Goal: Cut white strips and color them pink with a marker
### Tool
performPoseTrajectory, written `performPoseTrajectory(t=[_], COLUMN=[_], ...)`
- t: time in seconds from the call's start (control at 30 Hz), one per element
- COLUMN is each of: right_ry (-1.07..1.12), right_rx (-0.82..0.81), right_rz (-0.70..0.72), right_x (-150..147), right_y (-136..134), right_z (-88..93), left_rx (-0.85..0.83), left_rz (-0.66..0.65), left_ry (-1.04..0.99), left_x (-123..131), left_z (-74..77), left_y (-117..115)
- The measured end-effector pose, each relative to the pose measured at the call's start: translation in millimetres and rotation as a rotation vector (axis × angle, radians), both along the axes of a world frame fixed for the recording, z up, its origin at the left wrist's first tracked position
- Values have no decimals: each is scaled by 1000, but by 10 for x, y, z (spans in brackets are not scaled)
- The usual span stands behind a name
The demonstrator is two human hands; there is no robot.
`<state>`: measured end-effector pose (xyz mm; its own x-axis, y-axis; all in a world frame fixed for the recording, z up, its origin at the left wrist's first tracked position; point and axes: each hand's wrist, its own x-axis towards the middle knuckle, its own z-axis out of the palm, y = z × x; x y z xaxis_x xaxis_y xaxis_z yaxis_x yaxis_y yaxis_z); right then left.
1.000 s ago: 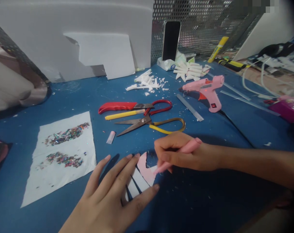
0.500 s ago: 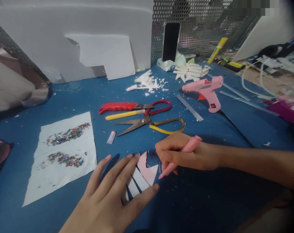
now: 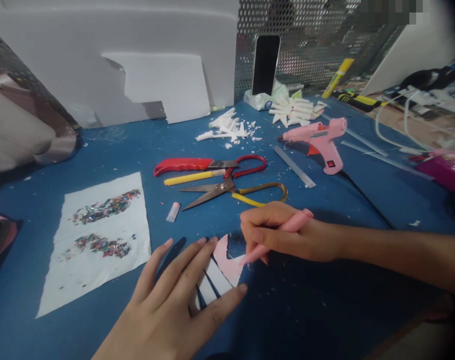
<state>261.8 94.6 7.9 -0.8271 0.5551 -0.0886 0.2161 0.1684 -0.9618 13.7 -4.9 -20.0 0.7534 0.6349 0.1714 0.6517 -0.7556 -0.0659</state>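
Observation:
My left hand lies flat with its fingers spread, pressing down a small pink and white cut-out piece on the blue table. My right hand is closed around a pink pen-like tool. The tool's tip touches the right edge of the pink piece. Part of the piece is hidden under my left fingers.
Scissors with yellow-wrapped handles, a red-handled cutter and red-handled scissors lie beyond my hands. A white sheet with glitter piles lies to the left. A pink glue gun, glue sticks, foam scraps and a propped phone are further back.
My right hand lifted the tool's tip slightly off to the right, then brought it back onto the pink piece. My left hand has stayed put.

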Motion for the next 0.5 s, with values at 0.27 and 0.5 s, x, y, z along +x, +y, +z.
performPoseTrajectory(t=[0.27, 0.5], right_ry=[18, 12], right_rx=[11, 2], right_rz=[-21, -29], right_x=[7, 16], right_y=[0, 1], right_z=[8, -1], left_rx=[-2, 12], left_rz=[1, 2], left_ry=[-1, -9], left_x=[0, 1], left_z=[0, -8], left_y=[-4, -1])
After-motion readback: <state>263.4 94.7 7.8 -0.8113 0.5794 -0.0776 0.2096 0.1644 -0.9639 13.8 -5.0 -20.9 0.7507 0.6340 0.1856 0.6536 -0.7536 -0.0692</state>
